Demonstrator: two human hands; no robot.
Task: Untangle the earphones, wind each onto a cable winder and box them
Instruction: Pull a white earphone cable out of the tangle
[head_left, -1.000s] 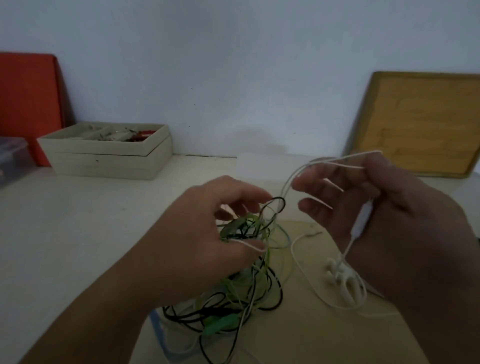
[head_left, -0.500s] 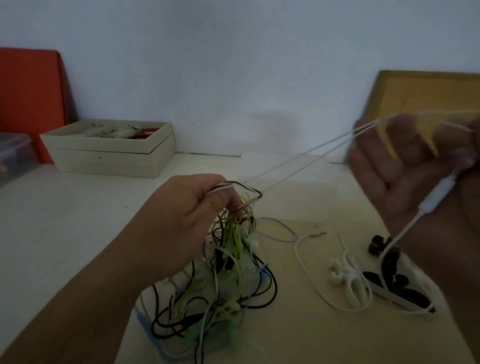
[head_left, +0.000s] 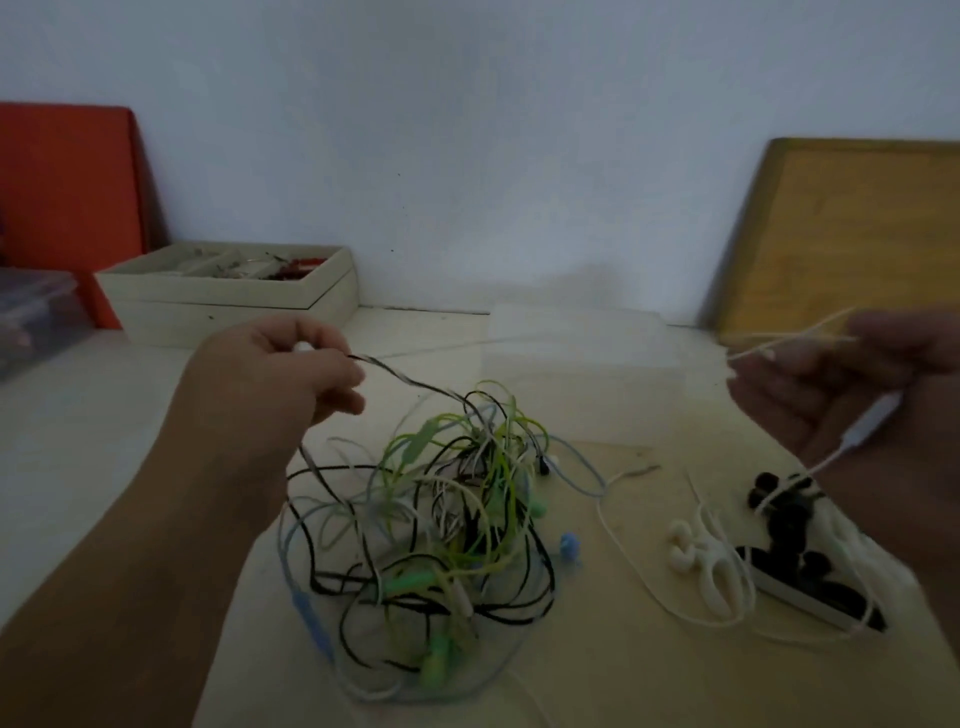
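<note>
While pinching twisted black-and-white strand (head_left: 405, 376) with left hand (head_left: 270, 379) and gripping thin white earphone cable (head_left: 779, 344) with right hand (head_left: 841, 395), pull apart slowly.

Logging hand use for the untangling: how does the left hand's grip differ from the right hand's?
The left hand shows its back, while the right hand shows its palm. The left hand pinches a dark twisted strand running down into the tangle; the right hand holds a white earphone cable with an inline remote. Both are raised above the table, gripping cable.
</note>
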